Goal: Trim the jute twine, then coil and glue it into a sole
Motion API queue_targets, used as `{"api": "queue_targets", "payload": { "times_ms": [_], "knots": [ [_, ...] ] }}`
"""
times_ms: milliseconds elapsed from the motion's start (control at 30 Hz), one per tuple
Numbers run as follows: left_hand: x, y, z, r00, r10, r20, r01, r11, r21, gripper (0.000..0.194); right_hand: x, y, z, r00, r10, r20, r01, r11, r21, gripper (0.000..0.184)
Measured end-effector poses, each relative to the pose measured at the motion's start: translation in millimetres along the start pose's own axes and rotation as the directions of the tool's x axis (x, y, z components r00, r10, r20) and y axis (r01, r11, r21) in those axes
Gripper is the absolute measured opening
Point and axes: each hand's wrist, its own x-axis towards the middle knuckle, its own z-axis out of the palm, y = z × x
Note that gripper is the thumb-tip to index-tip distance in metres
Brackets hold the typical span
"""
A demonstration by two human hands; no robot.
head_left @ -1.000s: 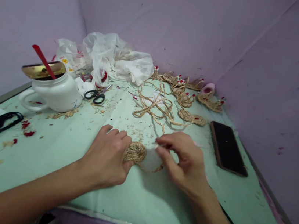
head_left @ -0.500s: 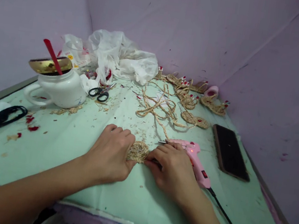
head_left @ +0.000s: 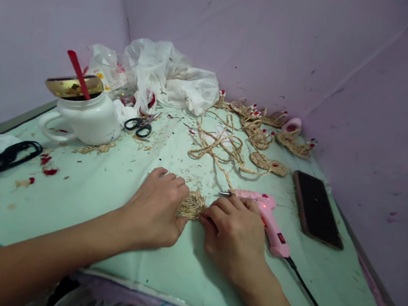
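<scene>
Between my hands is a small flat coil of braided straw cord (head_left: 192,205), close above the table. My left hand (head_left: 160,207) is closed on its left side, covering part of it. At the coil's right edge, the thumb and fingertips of my right hand (head_left: 233,230) pinch the cord; the exact grip is partly hidden. A length of braided straw cord (head_left: 223,150) lies in loose loops beyond and runs down toward my right hand. Just behind that hand rests a pink glue gun (head_left: 273,228) with a small light lit, its metal nozzle pointing left.
A black phone (head_left: 317,209) lies at the right. Finished-looking straw pieces (head_left: 259,138) with red and white tips line the back. At the left are scissors (head_left: 139,124), a white mug (head_left: 89,119) and dark cord (head_left: 1,162). White plastic bags (head_left: 172,77) heap against the wall.
The whole view has shifted slightly, so things appear a little farther right. Both hands keep their hold on the coil, with the right fingers bent a little more.
</scene>
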Motion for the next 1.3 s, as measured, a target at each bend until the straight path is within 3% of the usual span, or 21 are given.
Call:
{"api": "queue_targets", "payload": {
  "times_ms": [100, 200, 300, 400, 533, 667, 733, 767, 800, 867, 933, 967, 1067, 1200, 1300],
  "knots": [
    [0, 1, 0.4, 1.0, 0.005, -0.008, -0.005, 1.0, 0.014, 0.012, 0, 1, -1, 1.0, 0.02, 0.001, -0.02, 0.999, 0.028, 0.01],
    [0, 1, 0.8, 1.0, -0.009, -0.007, 0.009, 1.0, 0.012, 0.013, 2, 4, -9, 0.999, -0.048, -0.01, 0.049, 0.98, 0.193, 0.009],
    [0, 1, 1.1, 1.0, -0.022, -0.003, 0.022, 1.0, 0.009, 0.015, 2, 9, -20, 0.976, -0.086, -0.198, 0.158, 0.911, 0.382, 0.013],
    [-2, 0, 0.7, 0.999, -0.036, -0.001, 0.036, 0.999, 0.022, 0.02, 0, 12, -25, 0.941, -0.05, -0.333, 0.204, 0.871, 0.447, 0.013],
    [-3, -5, -1.1, 0.999, -0.033, -0.015, 0.033, 0.999, -0.01, 0.031, -3, 15, -22, 0.944, -0.005, -0.33, 0.174, 0.856, 0.486, 0.019],
    [-2, -12, -5.3, 0.985, -0.132, -0.108, 0.106, 0.97, -0.218, 0.033, -1, 15, -15, 0.956, 0.088, -0.28, 0.056, 0.881, 0.469, 0.023],
    [0, -14, -8.6, 0.946, -0.263, -0.192, 0.156, 0.883, -0.442, 0.032, 1, 12, -13, 0.932, 0.144, -0.332, 0.032, 0.882, 0.471, 0.029],
    [1, -16, -10.3, 0.917, -0.339, -0.211, 0.159, 0.794, -0.586, 0.031, 3, 11, -13, 0.914, 0.177, -0.365, 0.025, 0.874, 0.486, 0.032],
    [2, -17, -12.0, 0.89, -0.41, -0.2, 0.141, 0.664, -0.734, 0.03, 6, 9, -13, 0.896, 0.214, -0.389, 0.017, 0.859, 0.512, 0.036],
    [4, -20, -14.7, 0.866, -0.491, -0.089, 0.077, 0.308, -0.948, 0.028, 13, 4, -13, 0.874, 0.294, -0.387, -0.015, 0.812, 0.583, 0.041],
    [7, -23, -16.2, 0.881, -0.472, 0.035, 0.038, -0.005, -0.999, 0.026, 21, 0, -14, 0.883, 0.344, -0.321, -0.059, 0.758, 0.649, 0.037],
    [8, -24, -16.6, 0.89, -0.449, 0.081, 0.039, -0.102, -0.994, 0.025, 25, -1, -13, 0.894, 0.35, -0.28, -0.08, 0.738, 0.67, 0.03],
    [8, -25, -16.9, 0.91, -0.397, 0.122, 0.048, -0.192, -0.98, 0.027, 37, -6, -9, 0.918, 0.36, -0.167, -0.15, 0.705, 0.694, 0.017],
    [5, -22, -15.0, 0.935, -0.343, 0.093, 0.03, -0.184, -0.982, 0.031, 45, -12, -1, 0.922, 0.386, -0.026, -0.271, 0.694, 0.667, 0.02],
    [3, -20, -13.1, 0.948, -0.312, 0.055, 0.002, -0.167, -0.986, 0.034, 48, -17, 1, 0.927, 0.375, 0.015, -0.3, 0.715, 0.632, 0.021]
  ]
}}
